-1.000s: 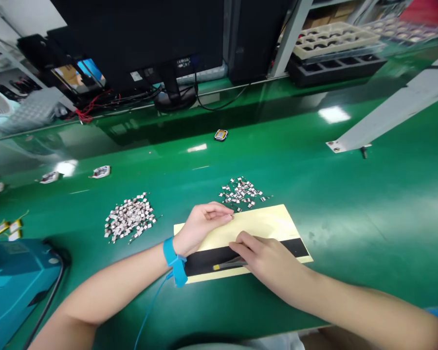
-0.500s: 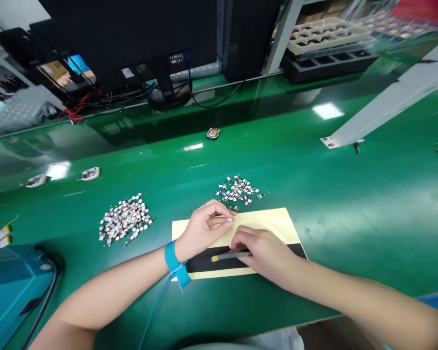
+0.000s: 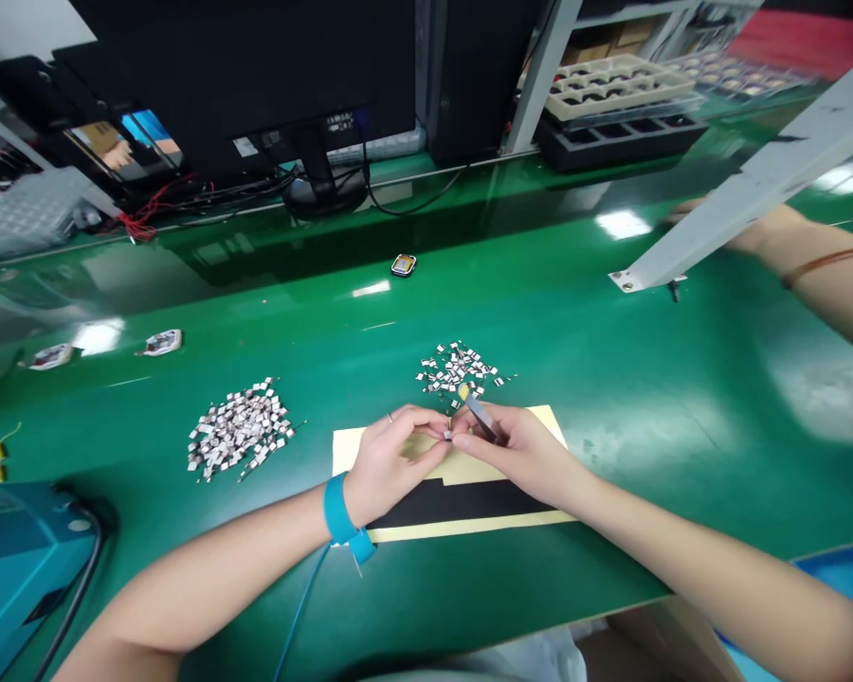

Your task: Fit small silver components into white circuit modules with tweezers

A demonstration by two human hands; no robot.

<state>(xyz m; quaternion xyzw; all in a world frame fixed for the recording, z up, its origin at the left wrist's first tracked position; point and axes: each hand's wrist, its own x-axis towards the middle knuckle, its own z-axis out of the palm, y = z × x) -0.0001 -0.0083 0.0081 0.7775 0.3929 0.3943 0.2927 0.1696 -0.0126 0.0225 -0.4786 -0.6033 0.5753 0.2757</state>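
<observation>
My left hand [image 3: 396, 457], with a blue wrist strap [image 3: 338, 511] on its wrist, pinches a small silver-white part [image 3: 447, 435] between thumb and fingertips. My right hand [image 3: 522, 445] meets it there, its thumb and forefinger touching or nearly touching the same part. A pair of grey tweezers [image 3: 481, 415] with a yellow end is tucked in my right hand, the yellow end pointing up and away. Under both hands lies a pale yellow sheet [image 3: 398, 534] with a black strip [image 3: 426, 504] across it. Just beyond is a small loose pile of similar parts [image 3: 459, 365].
A bigger pile of small parts [image 3: 238, 428] lies to the left. A watch-like case [image 3: 403, 265] sits farther back, near a monitor stand [image 3: 319, 185]. A slanted metal post [image 3: 711, 223] stands right; another person's arm [image 3: 817, 256] reaches behind it. A teal machine [image 3: 21, 568] is at left.
My right hand has moved up to my left fingertips, and the tweezers have swung from pointing left to pointing up. Another person's arm has come in at right.
</observation>
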